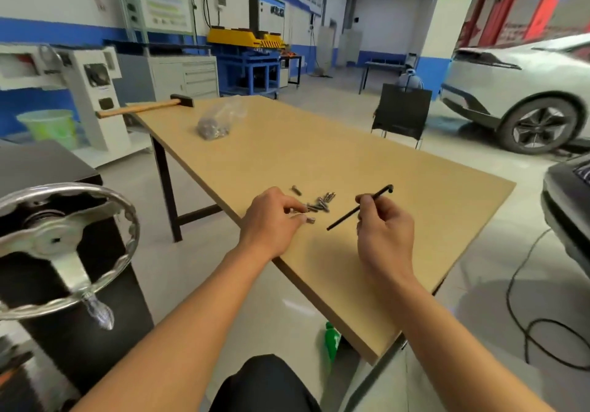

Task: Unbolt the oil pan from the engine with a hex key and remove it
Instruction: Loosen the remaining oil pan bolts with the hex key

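Observation:
A black L-shaped hex key (343,219) is pinched in my right hand (384,236) above the wooden table (351,156), its bent end pointing up and right. Several loose silver bolts (321,204) lie in a small pile on the table between my hands. My left hand (274,220) rests at the pile's left edge, fingertips touching a bolt (310,219); whether it grips one is unclear. No oil pan or engine block shows; only a stand with a silver handwheel (64,245) is at the left.
A hammer (145,107) lies at the table's far left corner beside a clear bag of hardware (215,122). A black chair (402,113) stands beyond the table, a white car (523,92) at the right, a dark car (571,207) near right, and cables (523,315) on the floor.

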Action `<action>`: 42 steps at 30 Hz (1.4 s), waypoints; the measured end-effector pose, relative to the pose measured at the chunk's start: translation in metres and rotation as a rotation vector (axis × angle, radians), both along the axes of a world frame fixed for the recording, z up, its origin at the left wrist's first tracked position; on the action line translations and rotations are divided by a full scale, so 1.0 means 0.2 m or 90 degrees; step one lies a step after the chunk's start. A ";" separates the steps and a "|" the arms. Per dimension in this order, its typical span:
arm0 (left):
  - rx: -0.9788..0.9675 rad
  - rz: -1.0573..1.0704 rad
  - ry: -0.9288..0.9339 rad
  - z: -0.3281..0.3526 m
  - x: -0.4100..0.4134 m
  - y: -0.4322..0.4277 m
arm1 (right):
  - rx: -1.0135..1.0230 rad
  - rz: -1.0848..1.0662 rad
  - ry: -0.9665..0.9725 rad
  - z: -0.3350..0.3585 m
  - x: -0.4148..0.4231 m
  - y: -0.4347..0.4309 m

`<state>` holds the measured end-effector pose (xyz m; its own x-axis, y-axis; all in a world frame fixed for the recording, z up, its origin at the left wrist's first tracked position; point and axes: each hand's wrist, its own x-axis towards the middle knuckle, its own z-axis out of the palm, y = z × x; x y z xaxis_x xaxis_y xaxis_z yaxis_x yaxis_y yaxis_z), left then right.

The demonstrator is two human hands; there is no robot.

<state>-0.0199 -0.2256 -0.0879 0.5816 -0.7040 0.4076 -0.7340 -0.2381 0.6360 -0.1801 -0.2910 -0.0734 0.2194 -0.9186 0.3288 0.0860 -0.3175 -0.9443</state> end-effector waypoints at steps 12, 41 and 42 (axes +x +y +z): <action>-0.216 -0.086 0.085 0.29 0.11 0.98 | -0.245 0.294 0.050 0.24 0.45 0.67; -0.212 0.452 -0.081 0.27 0.33 2.90 | -0.571 0.791 -0.111 0.42 1.26 2.33; -0.213 0.453 -0.084 0.26 0.33 2.89 | -0.568 0.786 -0.112 0.42 1.26 2.33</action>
<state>0.0461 0.3527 -0.0363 0.7776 -0.0098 0.6287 -0.5516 -0.4906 0.6746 0.0719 0.1748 0.0100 0.5738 0.3062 0.7596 0.8004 -0.4061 -0.4410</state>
